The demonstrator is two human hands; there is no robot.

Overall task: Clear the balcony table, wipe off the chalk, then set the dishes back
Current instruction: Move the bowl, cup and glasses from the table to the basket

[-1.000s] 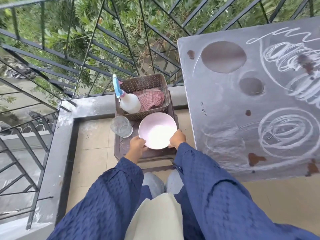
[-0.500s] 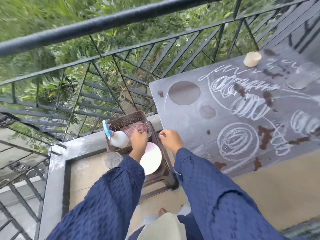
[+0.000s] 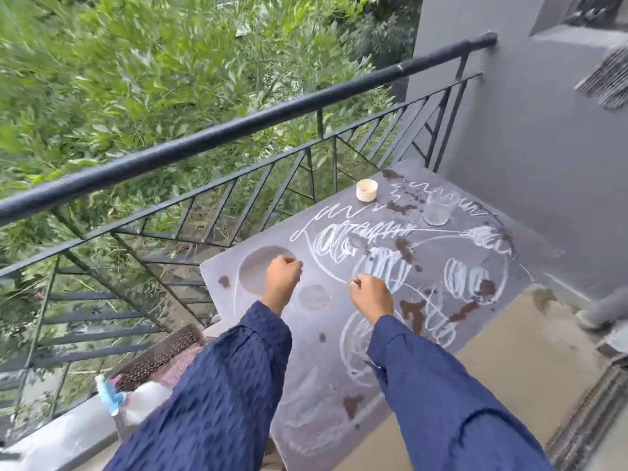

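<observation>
Our hands have come up from the low stool. Half a second ago the left one reached into the basket there and the right hung beside the plate, and now both are out over the flat grey counter (image 3: pixel 543 256). Our left hand (image 3: pixel 283 278) sits at the right rim of the large clean round patch (image 3: pixel 255 270) near the counter's left corner. Our right hand (image 3: pixel 372 299) is near it on the right, at the near end of the white chalk scribbles (image 3: pixel 384 266) that loop across most of the top among rust-brown blotches (image 3: pixel 413 312).

Two dishes stand upright on the far part of the counter, beyond the scribbles and well apart from both hands. We see the small round cream cup (image 3: pixel 366 190) at the far edge by the black metal railing (image 3: pixel 238 130), and the clear glass tumbler (image 3: pixel 436 209) near it on the right.

Each hand is clenched into a loose fist, back upward, with a dark blue sleeve (image 3: pixel 221 385) reaching the wrist. We see nothing held in either. A pale speck at the right hand's fingertips is too small to tell apart from a nail. Whether either fist touches the counter, we cannot tell.

Low on the left, partly behind our left sleeve and blurred, lies the brown perforated plastic basket (image 3: pixel 163 355). A pink checked cloth (image 3: pixel 183 367) lies in it, and the white spray bottle with a blue trigger (image 3: pixel 142 401) is at its near end.
</observation>
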